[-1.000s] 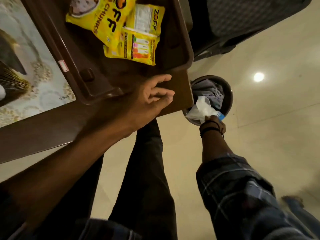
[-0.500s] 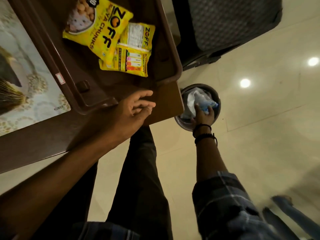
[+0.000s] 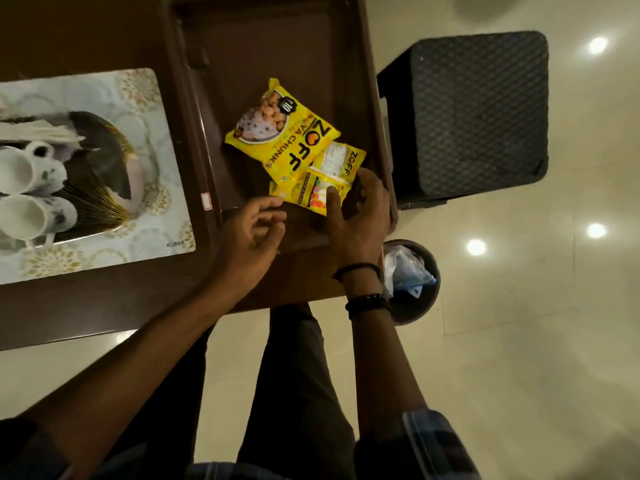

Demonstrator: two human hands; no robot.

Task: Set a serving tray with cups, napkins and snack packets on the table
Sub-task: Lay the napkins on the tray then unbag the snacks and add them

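Note:
A brown serving tray (image 3: 277,46) lies on the dark table (image 3: 86,306). Two yellow snack packets lie in it: the upper packet (image 3: 284,133) overlaps the lower packet (image 3: 311,192). My right hand (image 3: 360,223) holds the lower packet, thumb on its face and fingers curled at its right edge. My left hand (image 3: 249,237) hovers over the tray's near rim with loosely curled fingers and holds nothing. Two white cups (image 3: 20,171) lie on their sides at the far left, with white napkins (image 3: 34,129) behind them.
A patterned placemat (image 3: 104,251) lies under the cups, left of the tray. On the floor by the table's right corner stands a round bin (image 3: 415,282) with plastic waste inside. A dark stool (image 3: 478,116) stands to the right of the tray.
My right hand left the white wrapper in the bin, rose to the tray and took hold of the lower packet. My left hand lifted off the table edge toward the tray's near rim.

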